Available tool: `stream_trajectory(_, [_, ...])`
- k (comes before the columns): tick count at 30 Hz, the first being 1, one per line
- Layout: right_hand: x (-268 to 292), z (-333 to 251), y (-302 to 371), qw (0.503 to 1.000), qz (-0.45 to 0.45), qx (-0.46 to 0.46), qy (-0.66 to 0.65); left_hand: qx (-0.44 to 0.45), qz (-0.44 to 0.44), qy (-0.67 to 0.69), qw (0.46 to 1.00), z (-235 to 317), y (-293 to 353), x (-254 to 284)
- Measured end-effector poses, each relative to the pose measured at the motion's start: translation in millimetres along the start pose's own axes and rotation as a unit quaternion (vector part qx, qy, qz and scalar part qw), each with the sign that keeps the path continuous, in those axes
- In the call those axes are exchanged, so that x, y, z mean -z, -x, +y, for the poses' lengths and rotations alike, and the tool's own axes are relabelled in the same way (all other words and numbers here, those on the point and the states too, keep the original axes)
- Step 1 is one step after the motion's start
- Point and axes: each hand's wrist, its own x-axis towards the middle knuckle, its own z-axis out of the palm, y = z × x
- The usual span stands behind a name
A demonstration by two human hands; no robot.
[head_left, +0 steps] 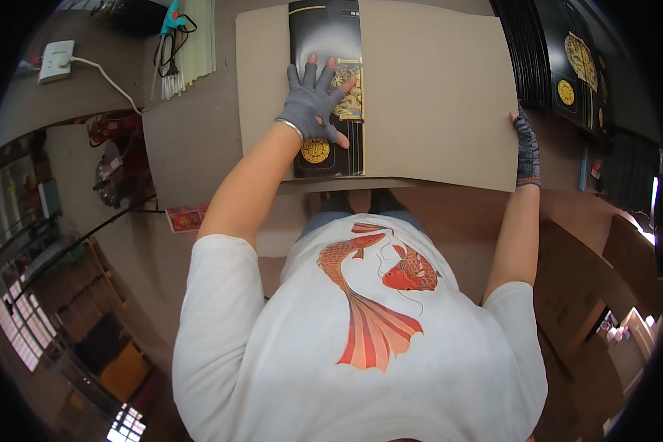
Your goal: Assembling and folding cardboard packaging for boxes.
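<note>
Both gloved hands work: left hand (314, 99) flat, grip open, on black sheet (330, 44); right hand (525, 144) grips cardboard (435, 88).

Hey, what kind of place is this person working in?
Probably a packaging or craft workshop: a brown cardboard sheet on the workbench, a stack of black printed panels, and a glue gun.

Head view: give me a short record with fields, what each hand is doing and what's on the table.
left hand: gloved, pressed flat on the black printed sheet
right hand: gloved, holds the right edge of the brown cardboard sheet
black printed sheet: gold patterns, lies partly under the cardboard
table: brown
far left: glue gun, white power strip
far right: stack of black printed sheets
</note>
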Motion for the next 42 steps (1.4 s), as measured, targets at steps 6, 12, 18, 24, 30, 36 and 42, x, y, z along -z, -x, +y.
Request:
stream_trajectory(6, [7.9, 8.5, -10.4, 0.999, 0.020, -0.025, 0.010, 0.000, -0.002, -0.002, 1.000, 1.2, -0.9, -4.8])
stream_trajectory(12, [1.1, 8.4, -4.6, 0.999, 0.026, 0.008, 0.022, 0.001, 0.005, 0.002, 1.000, -0.4, -1.0, -1.9])
stream_trajectory(18, [-52.1, 14.7, -11.8, 0.910, -0.196, 0.338, 0.137, 0.004, -0.005, 0.019, 1.000, 1.3, 3.9, -5.9])
stream_trajectory(24, [-180.4, 53.1, 8.0, 0.645, -0.098, 0.421, 0.630, 0.005, -0.015, 0.019, 1.000, 4.4, 1.5, 0.2])
stream_trajectory(30, [-196.7, 79.8, -3.9, 0.541, -0.109, 0.322, 0.770, 0.011, -0.003, 0.012, 1.000, 1.0, 1.8, -3.9])
stream_trajectory(36, [-199.4, 87.3, -9.5, 0.540, -0.109, 0.314, 0.773, 0.013, -0.008, 0.003, 1.000, 0.8, 1.6, -2.9])
stream_trajectory(42, [-200.8, 92.1, -9.2, 0.529, -0.104, 0.308, 0.784, 0.011, -0.006, 0.013, 1.000, 2.0, 1.7, -4.7])
